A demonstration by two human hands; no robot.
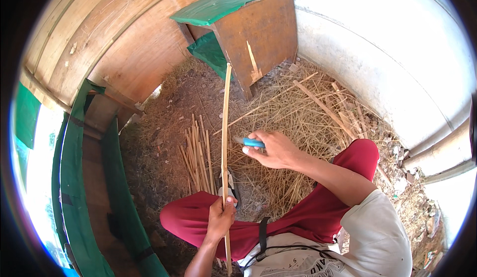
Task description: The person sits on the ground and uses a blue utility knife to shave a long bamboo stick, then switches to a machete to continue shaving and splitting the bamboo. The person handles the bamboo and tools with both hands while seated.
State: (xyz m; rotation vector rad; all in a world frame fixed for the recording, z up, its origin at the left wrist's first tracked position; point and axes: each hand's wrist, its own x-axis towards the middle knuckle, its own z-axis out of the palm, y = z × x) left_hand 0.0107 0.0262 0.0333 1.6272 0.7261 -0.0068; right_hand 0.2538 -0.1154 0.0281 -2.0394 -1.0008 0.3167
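A long, narrow, pale bamboo strip (225, 118) stands lengthwise in front of me, its far end reaching toward the wooden cabinet. My left hand (220, 218) is closed around its lower part, beside my left knee. In my right hand (273, 150) is a small knife with a blue handle (253, 142). Its blade points left toward the strip and is smeared, so I cannot tell whether it touches the strip. A bundle of similar thin strips (198, 153) lies on the ground just left of the held one.
Shavings and split pieces (278, 177) litter the ground on the right, with longer bamboo pieces (323, 103) among them. Ahead stands a brown wooden cabinet (263, 33) with a green covered top. Green-covered boards (82, 192) line the left side; a white wall (377, 53) rises at right.
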